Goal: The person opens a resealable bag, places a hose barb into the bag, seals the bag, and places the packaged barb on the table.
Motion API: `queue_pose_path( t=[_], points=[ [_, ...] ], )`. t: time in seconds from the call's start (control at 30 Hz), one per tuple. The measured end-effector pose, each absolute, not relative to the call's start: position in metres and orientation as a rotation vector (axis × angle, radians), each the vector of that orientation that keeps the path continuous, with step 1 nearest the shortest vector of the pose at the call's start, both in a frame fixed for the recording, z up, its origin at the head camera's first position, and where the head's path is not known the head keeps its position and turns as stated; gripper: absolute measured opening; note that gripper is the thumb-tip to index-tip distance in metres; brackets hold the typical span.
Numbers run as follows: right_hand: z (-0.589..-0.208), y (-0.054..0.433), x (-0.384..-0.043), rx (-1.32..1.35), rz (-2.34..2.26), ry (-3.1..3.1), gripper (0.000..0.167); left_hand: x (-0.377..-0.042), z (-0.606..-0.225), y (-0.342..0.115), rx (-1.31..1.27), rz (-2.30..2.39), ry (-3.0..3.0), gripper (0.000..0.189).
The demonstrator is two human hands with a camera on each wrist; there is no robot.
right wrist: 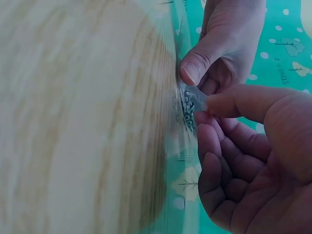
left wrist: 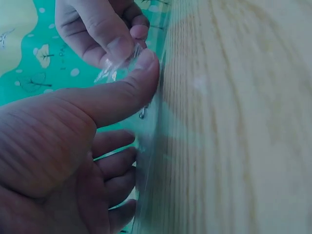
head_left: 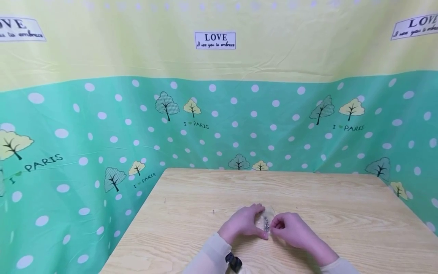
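Note:
A small clear plastic bag of small metal screws lies on the wooden table. My left hand rests around the bag's left side, thumb pressing at its near end and fingers spread toward its far end. With thumb and forefinger, my right hand pinches the bag's right edge. In the left wrist view the clear plastic bunches up between the right fingers and the left thumb. A shiny screw end shows below that thumb.
The light wood-grain table spreads around both hands. A green and yellow printed curtain hangs behind and beside it. A dark watch-like band sits at the left cuff. Tiny dark marks dot the tabletop.

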State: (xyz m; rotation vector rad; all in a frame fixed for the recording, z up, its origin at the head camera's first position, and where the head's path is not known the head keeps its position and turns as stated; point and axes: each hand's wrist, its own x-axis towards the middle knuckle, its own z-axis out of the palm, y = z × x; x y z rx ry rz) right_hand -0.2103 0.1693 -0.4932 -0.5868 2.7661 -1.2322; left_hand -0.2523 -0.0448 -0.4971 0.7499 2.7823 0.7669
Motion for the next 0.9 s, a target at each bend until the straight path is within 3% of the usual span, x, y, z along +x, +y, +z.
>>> queue_pose_path(
  t=[0.27, 0.5, 0.73, 0.9],
  points=[
    [-0.493, 0.174, -0.214, -0.368, -1.257, 2.821, 0.009, -0.252, -0.495, -0.046, 0.684, 0.755, 2.793, 0.095],
    [-0.492, 0.179, -0.219, -0.254, -1.242, 2.887, 0.011, -0.250, -0.484, -0.045, 0.618, 0.705, 2.847, 0.069],
    [-0.495, 0.187, -0.225, -0.291, -1.179, 2.936, 0.011, -0.256, -0.483, -0.051, 0.580, 0.871, 2.796, 0.027],
    [-0.497, 0.191, -0.228, -0.317, -1.161, 2.940, 0.010, -0.264, -0.482, -0.052, 0.547, 1.020, 2.804, 0.026]
  ],
)
